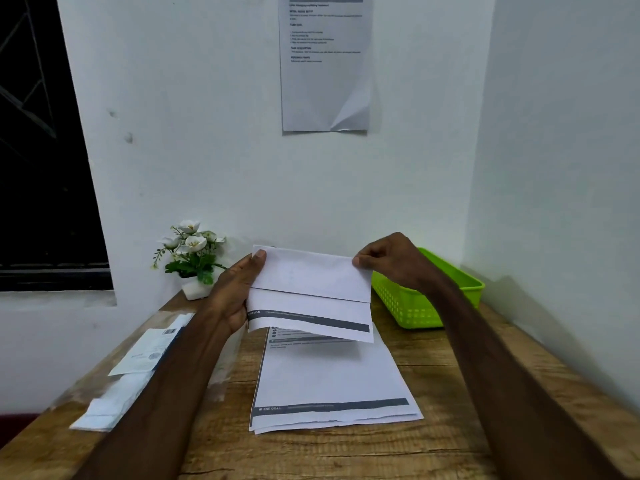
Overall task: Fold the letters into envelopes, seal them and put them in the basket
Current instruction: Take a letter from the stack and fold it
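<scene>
Head view: folding step in hand. Letter (311,292) held aloft over paper stack (329,379) on surface (450,393), left grip (239,292) and right grip (388,261) each pinching an edge. Next: crease flat, fetch envelope (114,400). Basket (415,306) far right.

**A small desk corner in a plain room, set up for paperwork**

A wooden table (433,375) stands pushed into the corner of two bare white walls (207,150). A printed instruction sheet (325,64) is stuck to the wall above it, its lower corner curling. A dark window (41,150) with a grille lies to the left. On the table are a stack of printed letters (329,382), a pack of envelopes (138,368), a green plastic basket (415,303) and a small potted artificial flower (192,258). These furnishings suggest a home or small office workspace.
</scene>
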